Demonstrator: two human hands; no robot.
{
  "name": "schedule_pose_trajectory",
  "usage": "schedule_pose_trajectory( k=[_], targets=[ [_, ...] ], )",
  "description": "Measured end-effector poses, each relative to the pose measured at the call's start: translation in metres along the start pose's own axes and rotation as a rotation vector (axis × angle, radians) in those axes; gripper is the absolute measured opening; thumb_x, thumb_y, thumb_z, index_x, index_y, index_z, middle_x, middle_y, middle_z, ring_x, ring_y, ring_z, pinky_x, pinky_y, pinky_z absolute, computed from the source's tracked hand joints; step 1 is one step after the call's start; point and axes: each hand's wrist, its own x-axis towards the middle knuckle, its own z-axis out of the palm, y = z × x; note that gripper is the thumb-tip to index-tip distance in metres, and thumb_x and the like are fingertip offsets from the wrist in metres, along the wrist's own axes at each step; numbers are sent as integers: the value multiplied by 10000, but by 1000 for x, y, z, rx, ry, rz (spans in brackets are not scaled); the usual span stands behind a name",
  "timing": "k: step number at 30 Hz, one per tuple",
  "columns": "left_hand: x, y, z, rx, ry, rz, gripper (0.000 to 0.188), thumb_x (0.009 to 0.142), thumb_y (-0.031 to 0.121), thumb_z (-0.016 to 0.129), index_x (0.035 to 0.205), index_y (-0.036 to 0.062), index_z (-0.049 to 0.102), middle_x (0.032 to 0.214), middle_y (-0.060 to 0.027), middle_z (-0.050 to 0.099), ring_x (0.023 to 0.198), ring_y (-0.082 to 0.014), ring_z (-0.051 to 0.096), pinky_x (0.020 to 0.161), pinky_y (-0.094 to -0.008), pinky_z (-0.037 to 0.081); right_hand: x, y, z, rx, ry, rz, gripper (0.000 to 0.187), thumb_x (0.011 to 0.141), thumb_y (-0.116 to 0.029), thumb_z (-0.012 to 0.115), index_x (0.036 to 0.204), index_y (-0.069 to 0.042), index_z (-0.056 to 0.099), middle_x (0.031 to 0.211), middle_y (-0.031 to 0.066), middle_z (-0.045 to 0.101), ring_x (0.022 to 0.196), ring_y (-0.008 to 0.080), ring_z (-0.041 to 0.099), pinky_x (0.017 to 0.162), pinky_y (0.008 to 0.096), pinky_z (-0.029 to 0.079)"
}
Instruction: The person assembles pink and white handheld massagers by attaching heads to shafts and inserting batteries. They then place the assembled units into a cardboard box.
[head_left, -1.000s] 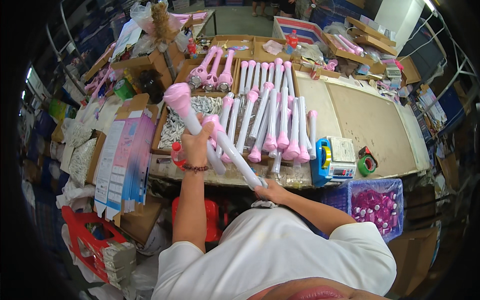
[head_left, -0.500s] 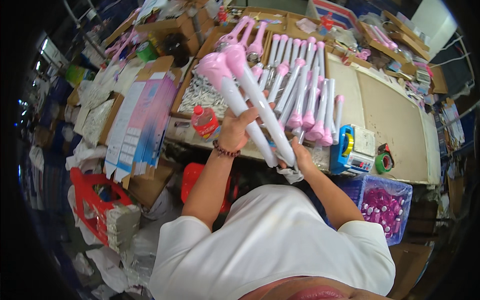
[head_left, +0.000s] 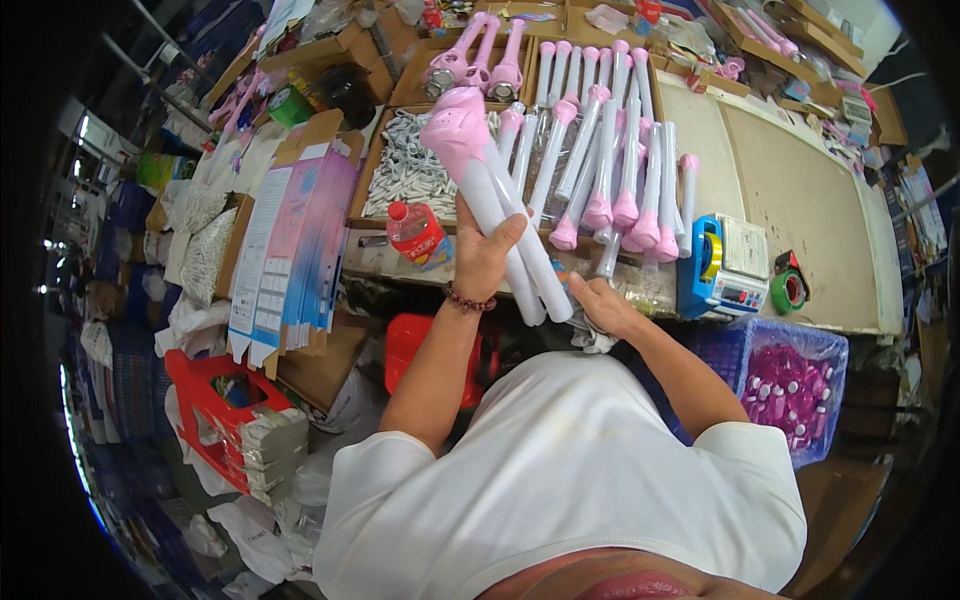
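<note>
- Head view: left hand (head_left: 487, 252) grips two wands (head_left: 484, 195) over the desk's (head_left: 718, 160) front edge.
- Right hand (head_left: 603, 304) pinches a pale cloth (head_left: 595, 339) beside their lower ends.
- Wands, splayed a second ago, now lie together.

L head cam, wide, dwn on table (head_left: 712, 135).

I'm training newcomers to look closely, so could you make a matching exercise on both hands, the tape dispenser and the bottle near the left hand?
Column one
1. Left hand
2. Right hand
3. Tape dispenser
4. Bottle

Column two
A. Blue, with a yellow roll
B. Touching a crumpled pale cloth
C. Has a red cap
D. Holding pink-and-white wands

Right pairs: 1-D, 2-B, 3-A, 4-C
</note>
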Motion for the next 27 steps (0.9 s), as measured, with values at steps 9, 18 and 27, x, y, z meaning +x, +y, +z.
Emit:
schedule_pose_trajectory(
  k=[9, 18, 27],
  targets=[
    [5, -9, 17, 73, 34, -139, 555, 785, -37, 617, 1289, 45, 399, 1048, -100, 551, 890, -222, 618, 786, -374, 532, -5, -6, -17, 333, 154, -223, 499, 918, -446, 575, 1091, 19, 629, 881, 58, 642, 775, 121, 578, 697, 278, 493],
    [22, -54, 41, 289, 155, -40, 517, 792, -58, 600, 1265, 43, 416, 1042, -74, 544, 877, -166, 563, 794, -322, 497, -47, 7, -39, 322, -62, -88, 353, 888, -339, 634, 970, 4, 661, 783, 21, 616, 723, 102, 520, 652, 274, 442],
    [30, -44, 38, 346, 234, -147, 377, 818, 0, 638, 1153, 3, 465, 901, -64, 583, 625, -126, 575, 537, -265, 484, 7, -12, -94, 364, 92, -135, 397, 898, -327, 589, 984, 58, 632, 808, 60, 632, 716, 119, 599, 688, 284, 491]
  ],
)
